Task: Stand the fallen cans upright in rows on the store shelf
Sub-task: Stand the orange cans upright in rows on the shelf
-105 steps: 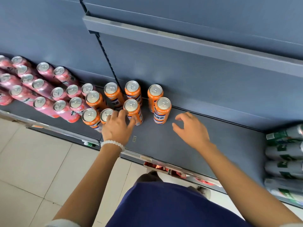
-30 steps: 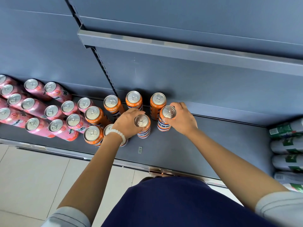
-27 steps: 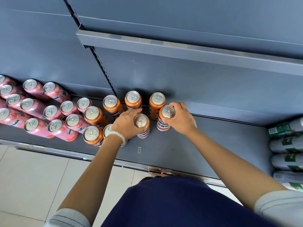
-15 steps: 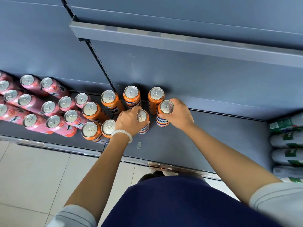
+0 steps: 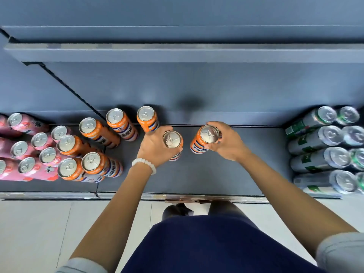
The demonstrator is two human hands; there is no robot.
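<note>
Two orange cans, one gripped per hand: left hand (image 5: 155, 145) on left can (image 5: 172, 141), right hand (image 5: 226, 143) on right can (image 5: 205, 138), newly pulled rightward onto open shelf (image 5: 226, 178). Beyond-left: remaining orange cans (image 5: 94, 131) upright; new row likely.

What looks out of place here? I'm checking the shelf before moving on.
No spills, dents or fallen cans show. Only the two orange cans in the left hand and right hand sit apart from the orange group, not yet in a row.
</note>
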